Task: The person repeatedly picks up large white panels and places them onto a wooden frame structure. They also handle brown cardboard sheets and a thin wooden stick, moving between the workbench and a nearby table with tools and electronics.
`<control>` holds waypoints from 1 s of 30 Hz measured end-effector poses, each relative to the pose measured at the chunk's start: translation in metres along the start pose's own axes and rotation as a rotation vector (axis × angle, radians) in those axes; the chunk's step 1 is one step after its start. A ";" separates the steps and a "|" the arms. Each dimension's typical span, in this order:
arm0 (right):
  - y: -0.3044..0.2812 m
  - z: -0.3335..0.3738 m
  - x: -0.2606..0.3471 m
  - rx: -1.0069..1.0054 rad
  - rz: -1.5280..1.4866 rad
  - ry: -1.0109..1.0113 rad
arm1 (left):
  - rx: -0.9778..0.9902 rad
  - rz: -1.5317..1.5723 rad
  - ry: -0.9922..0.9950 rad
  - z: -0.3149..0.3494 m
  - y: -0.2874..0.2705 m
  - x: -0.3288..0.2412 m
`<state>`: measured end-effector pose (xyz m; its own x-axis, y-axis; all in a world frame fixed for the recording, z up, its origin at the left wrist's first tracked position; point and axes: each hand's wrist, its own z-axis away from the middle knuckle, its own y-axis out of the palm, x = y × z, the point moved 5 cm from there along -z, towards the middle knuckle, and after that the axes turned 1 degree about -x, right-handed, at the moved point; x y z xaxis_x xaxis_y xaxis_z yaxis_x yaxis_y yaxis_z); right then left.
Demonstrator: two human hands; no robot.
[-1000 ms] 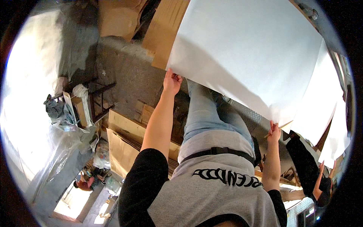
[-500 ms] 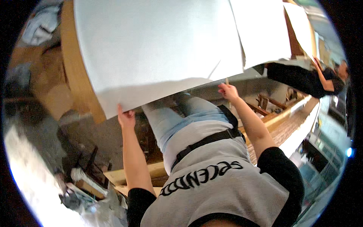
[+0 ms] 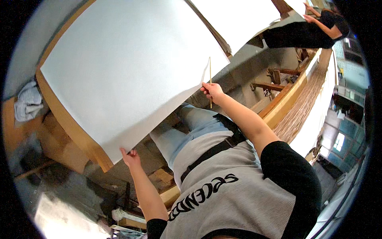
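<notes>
A large white sheet, apparently paper (image 3: 131, 75), lies over a brown wooden board (image 3: 65, 119) in front of me. Close to the sheet's near left corner, my left hand (image 3: 132, 157) pinches its edge, thumb on top and fingers curled below. My right hand (image 3: 213, 92) is closed around a thin wooden stick (image 3: 210, 71) that stands roughly upright in the picture. Its fingertips are also at the sheet's near edge, toward the right corner, where the paper lifts in a small ripple. Whether those fingers grip the paper too, I cannot tell.
Beyond a dark gap, another white sheet (image 3: 238, 20) lies to the right. A person in black (image 3: 334, 26) handles paper at the far right. Behind me runs a long wooden trough (image 3: 302, 107) with stacked brownish layers. A grey cloth bundle (image 3: 28, 101) and cardboard (image 3: 59, 143) are at left.
My right hand has come up to the sheet's edge, and the stick now shows clearly. My left hand still holds the corner. The view has turned, so the sheet sits lower and further left.
</notes>
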<state>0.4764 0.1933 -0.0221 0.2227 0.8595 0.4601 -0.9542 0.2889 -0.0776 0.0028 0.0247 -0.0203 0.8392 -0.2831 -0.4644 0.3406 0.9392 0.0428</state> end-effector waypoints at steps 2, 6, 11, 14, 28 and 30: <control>0.002 0.008 -0.003 0.012 -0.028 -0.048 | -0.029 -0.095 0.003 0.001 -0.010 -0.008; 0.005 0.023 -0.008 0.046 -0.098 -0.133 | -0.089 -0.124 0.082 0.040 0.006 -0.029; 0.021 0.036 -0.005 0.160 -0.224 -0.089 | -0.017 -0.171 0.163 0.073 0.013 -0.078; 0.027 0.040 0.000 -0.007 -0.039 -0.183 | 0.003 -0.395 0.322 0.072 0.029 -0.133; -0.035 0.298 0.061 -0.047 -0.320 -0.704 | 1.354 -0.195 1.354 0.417 0.387 -0.229; -0.071 0.340 0.064 -0.068 -0.419 -0.796 | 1.559 -0.113 1.323 0.473 0.406 -0.218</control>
<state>0.4904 0.0846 0.3134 0.3210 0.1388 0.9369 -0.8064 0.5589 0.1935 0.1585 0.3761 0.5170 0.2830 0.6421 -0.7125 0.9591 -0.1977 0.2027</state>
